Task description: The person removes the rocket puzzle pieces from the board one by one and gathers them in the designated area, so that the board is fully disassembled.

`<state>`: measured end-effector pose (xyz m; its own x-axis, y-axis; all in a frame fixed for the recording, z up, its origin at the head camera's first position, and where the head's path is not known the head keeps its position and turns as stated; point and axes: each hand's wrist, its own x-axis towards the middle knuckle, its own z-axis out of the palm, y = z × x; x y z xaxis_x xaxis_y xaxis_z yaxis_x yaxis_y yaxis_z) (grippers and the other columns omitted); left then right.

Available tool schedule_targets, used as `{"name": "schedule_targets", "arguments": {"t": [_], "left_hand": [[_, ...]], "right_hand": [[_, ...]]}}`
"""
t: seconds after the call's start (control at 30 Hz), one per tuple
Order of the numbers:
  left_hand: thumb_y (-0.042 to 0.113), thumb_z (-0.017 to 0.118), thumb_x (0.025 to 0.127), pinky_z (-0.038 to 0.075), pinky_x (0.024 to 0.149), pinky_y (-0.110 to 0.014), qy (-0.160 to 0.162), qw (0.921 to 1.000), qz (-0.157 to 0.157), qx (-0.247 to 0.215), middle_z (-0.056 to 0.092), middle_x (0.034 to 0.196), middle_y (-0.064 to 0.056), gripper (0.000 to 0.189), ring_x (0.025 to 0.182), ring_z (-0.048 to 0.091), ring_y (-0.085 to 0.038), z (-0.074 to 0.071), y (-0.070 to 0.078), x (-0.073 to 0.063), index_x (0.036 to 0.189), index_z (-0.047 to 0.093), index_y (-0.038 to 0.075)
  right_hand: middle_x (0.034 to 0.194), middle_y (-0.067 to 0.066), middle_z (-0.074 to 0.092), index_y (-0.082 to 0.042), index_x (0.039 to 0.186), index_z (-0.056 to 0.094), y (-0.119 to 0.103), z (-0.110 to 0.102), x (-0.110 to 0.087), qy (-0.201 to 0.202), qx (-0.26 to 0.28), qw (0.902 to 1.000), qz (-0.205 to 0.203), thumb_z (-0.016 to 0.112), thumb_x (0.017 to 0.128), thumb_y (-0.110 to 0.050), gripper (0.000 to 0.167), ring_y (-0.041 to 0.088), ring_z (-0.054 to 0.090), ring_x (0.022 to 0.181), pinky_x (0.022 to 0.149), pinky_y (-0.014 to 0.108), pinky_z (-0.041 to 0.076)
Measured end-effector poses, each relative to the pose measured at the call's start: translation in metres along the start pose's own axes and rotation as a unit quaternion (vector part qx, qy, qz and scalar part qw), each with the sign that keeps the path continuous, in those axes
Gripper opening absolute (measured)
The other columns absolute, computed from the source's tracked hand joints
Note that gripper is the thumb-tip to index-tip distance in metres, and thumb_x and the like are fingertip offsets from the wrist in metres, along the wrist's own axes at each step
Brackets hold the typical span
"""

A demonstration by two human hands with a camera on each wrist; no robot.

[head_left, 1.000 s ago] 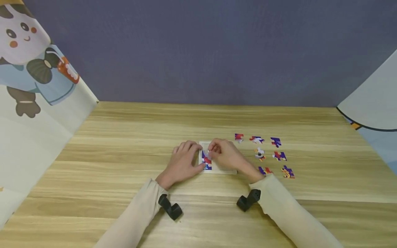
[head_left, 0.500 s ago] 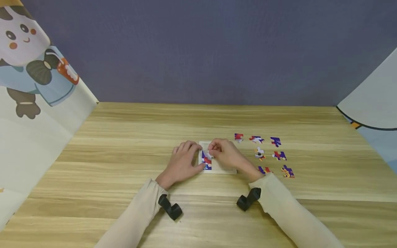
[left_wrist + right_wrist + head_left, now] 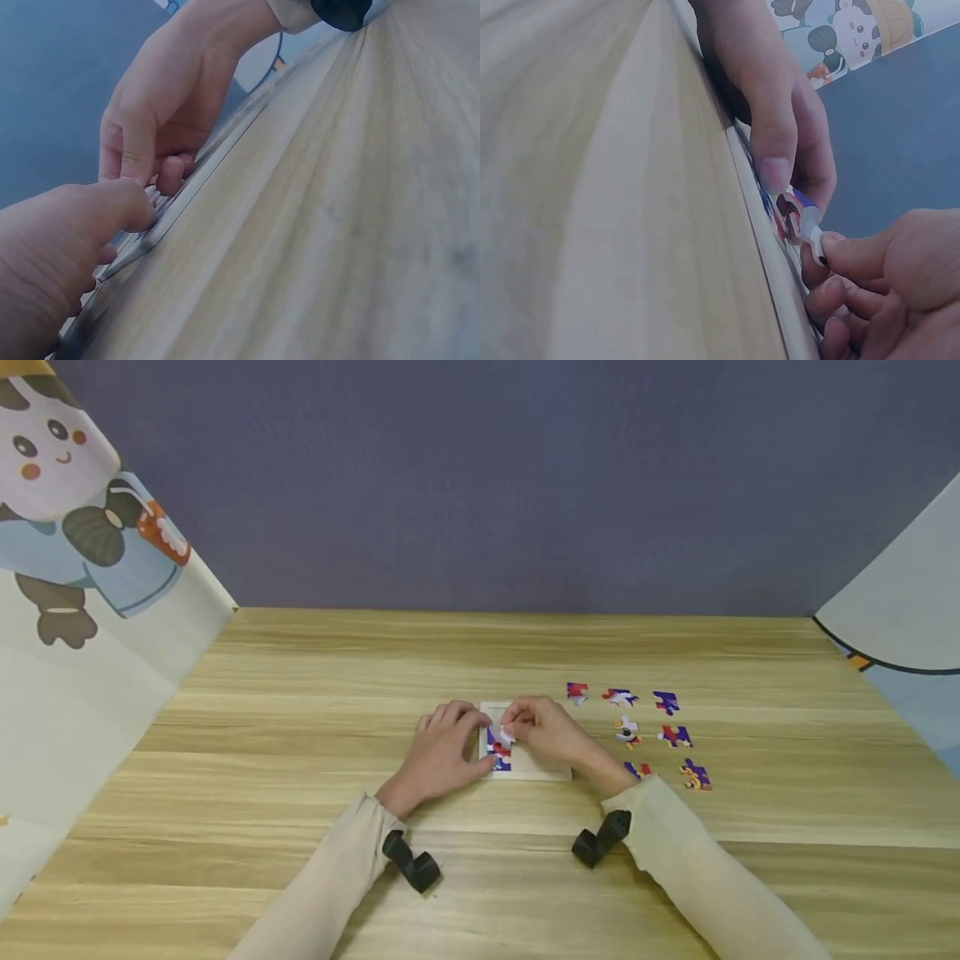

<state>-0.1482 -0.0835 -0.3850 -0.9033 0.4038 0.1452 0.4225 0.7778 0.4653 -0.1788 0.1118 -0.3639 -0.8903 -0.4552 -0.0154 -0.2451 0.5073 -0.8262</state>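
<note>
A white puzzle tray (image 3: 536, 776) lies on the wooden table between both hands. My right hand (image 3: 551, 732) pinches a purple and white jigsaw piece (image 3: 808, 223) between thumb and index finger, tilted over the tray's left side. Below it, a jigsaw piece with purple, red and blue (image 3: 500, 764) lies in the tray's lower left corner. The left hand (image 3: 442, 758) rests at the tray's left edge, its thumb touching the lower piece and its index finger near the upper left corner. How the held piece meets the one under it is partly hidden by the fingers.
Several loose jigsaw pieces lie right of the tray, among them a red one (image 3: 577, 692), a purple one (image 3: 666, 702) and a purple and yellow one (image 3: 696, 774). The right forearm partly covers another piece (image 3: 637, 771). A dark wall (image 3: 517, 485) stands behind the table.
The piece in my right hand has shifted and tilted slightly, so more of its white part shows. Both hands stay almost in the same place.
</note>
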Motion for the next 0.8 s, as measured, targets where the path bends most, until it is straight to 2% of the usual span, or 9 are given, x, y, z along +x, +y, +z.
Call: {"name": "schedule_targets", "arguments": {"t": [0.33, 0.53, 0.8], "left_hand": [[0.042, 0.066, 0.082, 0.034, 0.099, -0.044, -0.001, 1.0, -0.006, 0.001, 0.048, 0.132, -0.006, 0.05, 0.122, 0.043, -0.025, 0.0002, 0.0004, -0.0007, 0.123, 0.058, 0.016], [0.041, 0.067, 0.081, 0.035, 0.096, -0.042, 0.009, 1.0, 0.001, -0.001, 0.048, 0.131, -0.006, 0.048, 0.121, 0.043, -0.025, 0.0009, -0.0001, -0.0009, 0.122, 0.059, 0.016], [0.042, 0.065, 0.082, 0.036, 0.097, -0.043, 0.013, 0.9997, 0.016, 0.012, 0.049, 0.138, -0.002, 0.049, 0.125, 0.043, -0.024, 0.0009, -0.0003, -0.0006, 0.122, 0.059, 0.015]], "right_hand": [[0.083, 0.011, 0.064, 0.003, 0.093, 0.065, -0.0044, 0.0006, -0.0009, -0.002, 0.004, 0.9997, 0.023, 0.057, 0.09, 0.002, 0.008, 0.014, 0.056, 0.075, 0.069, 0.023, 0.046], [0.085, 0.01, 0.064, 0.001, 0.093, 0.065, -0.006, -0.001, -0.0023, 0.002, 0.001, 0.9993, 0.036, 0.058, 0.09, 0.0, 0.008, 0.015, 0.057, 0.077, 0.07, 0.024, 0.047], [0.085, 0.01, 0.065, -0.001, 0.092, 0.066, -0.0047, -0.0054, -0.0046, 0.01, -0.014, 0.9988, 0.047, 0.059, 0.09, -0.001, 0.008, 0.016, 0.057, 0.077, 0.07, 0.025, 0.046]]}}
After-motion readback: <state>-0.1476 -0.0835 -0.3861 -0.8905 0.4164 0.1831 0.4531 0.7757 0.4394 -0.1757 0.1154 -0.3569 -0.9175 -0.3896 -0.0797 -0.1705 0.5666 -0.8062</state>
